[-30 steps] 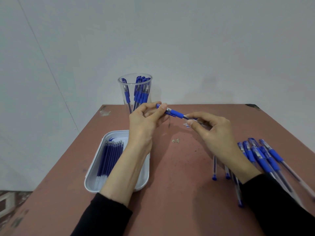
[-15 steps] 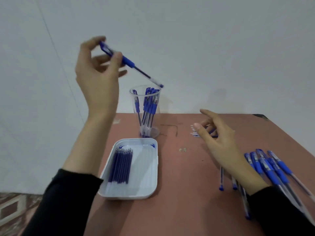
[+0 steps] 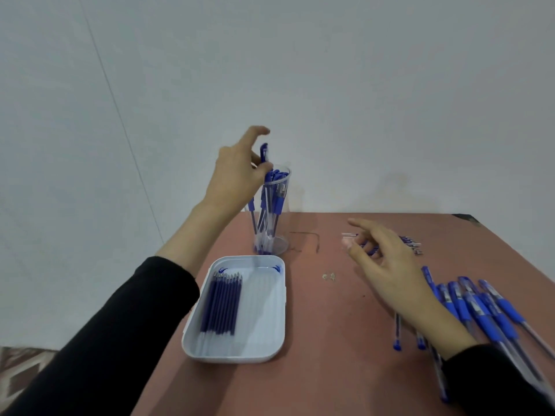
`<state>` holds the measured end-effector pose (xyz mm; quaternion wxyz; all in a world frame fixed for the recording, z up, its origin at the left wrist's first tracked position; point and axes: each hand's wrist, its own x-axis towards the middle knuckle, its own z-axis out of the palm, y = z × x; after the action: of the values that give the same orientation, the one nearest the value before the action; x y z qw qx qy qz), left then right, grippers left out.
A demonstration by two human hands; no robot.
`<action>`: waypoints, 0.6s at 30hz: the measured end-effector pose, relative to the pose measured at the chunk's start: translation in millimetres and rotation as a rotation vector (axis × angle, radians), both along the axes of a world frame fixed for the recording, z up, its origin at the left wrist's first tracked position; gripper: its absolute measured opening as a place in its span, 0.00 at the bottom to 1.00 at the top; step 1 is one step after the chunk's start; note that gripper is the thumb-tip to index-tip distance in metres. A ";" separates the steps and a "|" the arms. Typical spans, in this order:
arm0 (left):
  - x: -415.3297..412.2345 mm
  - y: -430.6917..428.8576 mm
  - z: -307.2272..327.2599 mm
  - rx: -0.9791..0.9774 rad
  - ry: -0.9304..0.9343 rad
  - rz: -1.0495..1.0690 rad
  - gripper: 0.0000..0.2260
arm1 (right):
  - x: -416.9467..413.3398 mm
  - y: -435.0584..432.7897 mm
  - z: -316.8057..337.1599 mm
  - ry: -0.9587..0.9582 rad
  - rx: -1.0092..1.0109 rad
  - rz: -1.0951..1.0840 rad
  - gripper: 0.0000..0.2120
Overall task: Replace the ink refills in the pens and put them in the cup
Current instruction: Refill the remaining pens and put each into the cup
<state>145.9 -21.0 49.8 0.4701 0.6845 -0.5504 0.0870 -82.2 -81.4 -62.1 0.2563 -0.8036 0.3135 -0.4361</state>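
— Which step is this?
— Putting a finished pen away. The left hand [image 3: 237,178] is at the cup [image 3: 283,187], at the table's [image 3: 330,370] eleven o'clock. The pen [image 3: 263,151] stands at the rim, cap up. The forefinger is lifted; I cannot tell whether the thumb pinches the pen.
— The right hand [image 3: 387,271]?
— Loose-fingered and holding nothing, hovering towards one o'clock.
— Next?
— Probably let go, then take a pen from the pile [image 3: 486,313] at three o'clock and a refill [image 3: 222,304] from the tray [image 3: 279,310] at nine.
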 end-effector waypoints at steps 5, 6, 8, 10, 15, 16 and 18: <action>3.6 -8.7 3.4 0.191 -0.001 0.023 0.09 | 0.1 1.4 1.0 0.008 0.005 0.013 0.21; 3.4 -9.8 7.0 0.232 -0.017 0.023 0.08 | 0.2 1.3 0.4 0.014 0.001 0.012 0.19; 2.5 -11.8 14.4 0.306 -0.038 0.022 0.06 | 0.4 0.8 -0.8 0.024 -0.011 0.007 0.16; 1.3 -13.8 20.1 0.378 -0.046 0.023 0.03 | 0.3 0.4 -1.3 0.028 -0.017 0.004 0.16; 0.1 -14.9 25.2 0.431 -0.028 0.018 0.04 | 1.1 -0.5 -0.3 0.038 -0.044 0.000 0.15; -0.5 -14.1 26.1 0.435 -0.035 0.021 0.05 | 0.9 -0.8 -0.5 0.039 -0.048 0.001 0.14; -2.2 -12.6 27.5 0.448 -0.062 0.033 0.06 | 0.4 -1.4 -0.7 0.041 -0.055 0.003 0.14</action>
<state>143.7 -33.6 77.3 0.2877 0.7777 -0.5589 -0.0088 -81.8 -82.8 -62.8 0.2284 -0.8197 0.3053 -0.4275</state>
